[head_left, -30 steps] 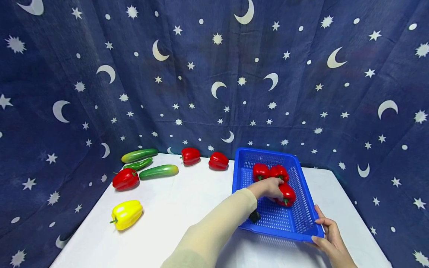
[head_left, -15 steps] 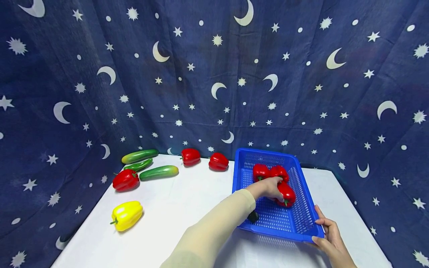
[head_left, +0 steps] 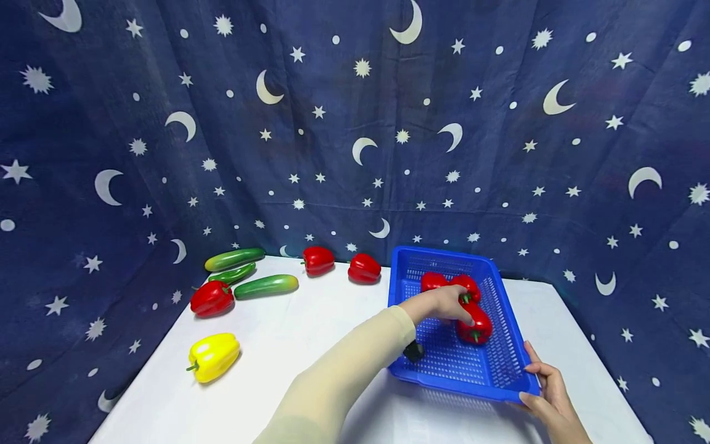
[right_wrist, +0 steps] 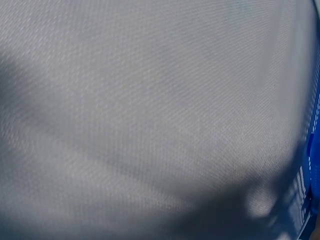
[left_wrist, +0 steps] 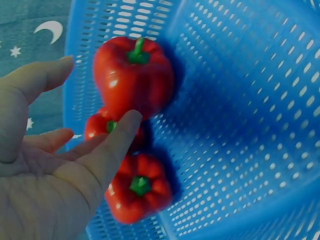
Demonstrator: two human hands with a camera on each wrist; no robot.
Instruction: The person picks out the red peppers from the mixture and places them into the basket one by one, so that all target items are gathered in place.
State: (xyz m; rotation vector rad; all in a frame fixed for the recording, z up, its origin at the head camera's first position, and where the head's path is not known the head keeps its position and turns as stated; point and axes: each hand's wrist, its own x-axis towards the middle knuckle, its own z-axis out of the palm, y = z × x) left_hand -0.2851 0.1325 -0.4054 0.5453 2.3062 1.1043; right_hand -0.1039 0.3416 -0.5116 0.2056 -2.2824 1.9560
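Observation:
Three red bell peppers lie in a blue basket (head_left: 460, 387), the nearest pepper (head_left: 478, 330) beside my left hand (head_left: 444, 303). In the left wrist view my left hand (left_wrist: 65, 175) has its fingers and thumb spread, over the small middle pepper (left_wrist: 95, 125) and next to the large one (left_wrist: 135, 80); another pepper (left_wrist: 142, 192) sits below. My right hand (head_left: 554, 404) grips the basket's near right corner, thumb on the rim. The right wrist view shows mostly white cloth (right_wrist: 150, 100) and a strip of the basket (right_wrist: 315, 165).
On the white table (head_left: 310, 345), a yellow pepper (head_left: 213, 357) is at the left, with a red pepper (head_left: 212, 299), cucumbers (head_left: 266, 285) and a thin green vegetable (head_left: 233, 273) behind it. Two red peppers (head_left: 318, 261) (head_left: 364, 268) stand at the back near the patterned curtain (head_left: 333, 154).
My left hand has moved slightly back and left, off the nearest red pepper in the basket, and its fingers have loosened. My right hand stays at the basket's corner.

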